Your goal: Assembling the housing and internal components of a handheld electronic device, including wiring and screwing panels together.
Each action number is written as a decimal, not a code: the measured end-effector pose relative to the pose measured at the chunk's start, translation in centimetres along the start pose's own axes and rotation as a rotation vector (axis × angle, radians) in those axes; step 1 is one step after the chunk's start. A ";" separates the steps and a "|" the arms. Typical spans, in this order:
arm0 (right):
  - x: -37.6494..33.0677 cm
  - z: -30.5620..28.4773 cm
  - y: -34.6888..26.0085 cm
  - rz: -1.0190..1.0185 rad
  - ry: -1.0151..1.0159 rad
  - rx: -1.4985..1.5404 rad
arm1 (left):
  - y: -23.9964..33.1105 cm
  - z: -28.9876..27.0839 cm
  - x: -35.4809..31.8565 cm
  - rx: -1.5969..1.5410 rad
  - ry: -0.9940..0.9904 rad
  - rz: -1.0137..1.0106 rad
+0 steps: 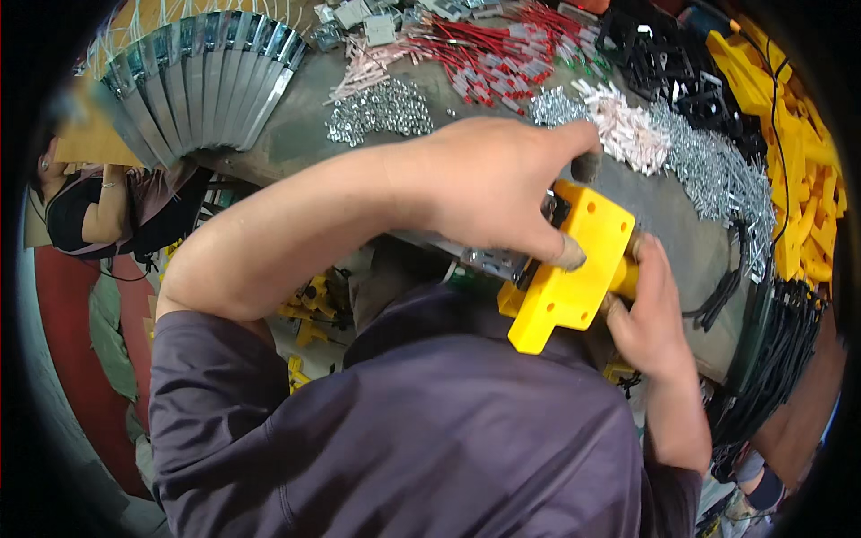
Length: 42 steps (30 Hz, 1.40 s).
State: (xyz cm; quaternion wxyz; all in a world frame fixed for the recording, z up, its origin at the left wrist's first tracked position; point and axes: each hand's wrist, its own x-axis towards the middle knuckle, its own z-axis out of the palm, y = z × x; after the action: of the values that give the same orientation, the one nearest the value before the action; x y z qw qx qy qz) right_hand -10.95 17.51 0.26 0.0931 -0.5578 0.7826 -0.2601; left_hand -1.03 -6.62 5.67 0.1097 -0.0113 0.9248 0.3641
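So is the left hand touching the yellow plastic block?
Touching. The head view shows the left hand with its thumb and fingertips pressed on the yellow plastic block.

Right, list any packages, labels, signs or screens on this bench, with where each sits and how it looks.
None can be made out: no package, label, sign or screen shows.
The bench carries only loose parts: fanned metal strips far left, red wires at the back, yellow plastic pieces on the right.
Both hands, left hand and right hand, grip a plain yellow plastic part.
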 end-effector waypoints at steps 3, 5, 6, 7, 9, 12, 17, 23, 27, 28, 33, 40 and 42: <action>0.9 -0.8 1.0 0.060 -0.189 0.278 | -0.3 0.0 -0.1 -0.059 0.012 -0.004; 0.5 -0.1 0.8 -0.040 -0.090 0.113 | -0.6 0.2 0.0 -0.066 0.015 0.007; 0.3 0.3 0.8 -0.143 0.014 -0.052 | -0.8 0.2 0.1 -0.067 0.020 0.020; 0.2 0.5 0.8 -0.138 0.000 -0.045 | -0.9 0.1 0.3 -0.090 -0.023 0.014; -0.2 1.2 1.1 -0.178 0.116 -0.212 | 0.5 -0.7 1.0 -0.127 -0.160 -0.086; 0.0 1.5 1.0 -0.245 0.130 -0.176 | -0.1 0.6 1.0 -0.018 -0.170 0.054; -0.5 1.6 0.9 -0.270 0.153 -0.199 | 1.4 0.5 0.4 0.003 -0.239 0.009; -0.7 1.9 0.8 -0.289 0.177 -0.248 | 2.7 0.4 0.2 0.073 -0.229 -0.082; -1.0 1.9 1.6 -0.256 0.142 -0.194 | 1.5 0.5 -0.5 -0.014 -0.217 -0.058; -1.1 1.9 1.6 -0.253 0.142 -0.193 | 1.2 0.7 -0.6 -0.014 -0.221 -0.058; -0.9 1.8 1.8 -0.290 0.138 -0.191 | -0.6 1.5 -0.7 -0.064 -0.169 0.009; -0.5 1.9 1.7 -0.335 0.191 -0.205 | -0.5 1.8 -1.0 -0.104 -0.114 0.067; -0.5 1.9 1.7 -0.346 0.204 -0.218 | -0.2 1.9 -1.0 -0.119 -0.124 0.027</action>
State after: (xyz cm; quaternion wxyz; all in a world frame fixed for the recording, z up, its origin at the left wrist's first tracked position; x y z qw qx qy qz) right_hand -11.35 17.75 -2.32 -0.0931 -0.6615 0.7040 -0.2413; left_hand 0.32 -5.58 4.42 0.1612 0.0173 0.8931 0.4196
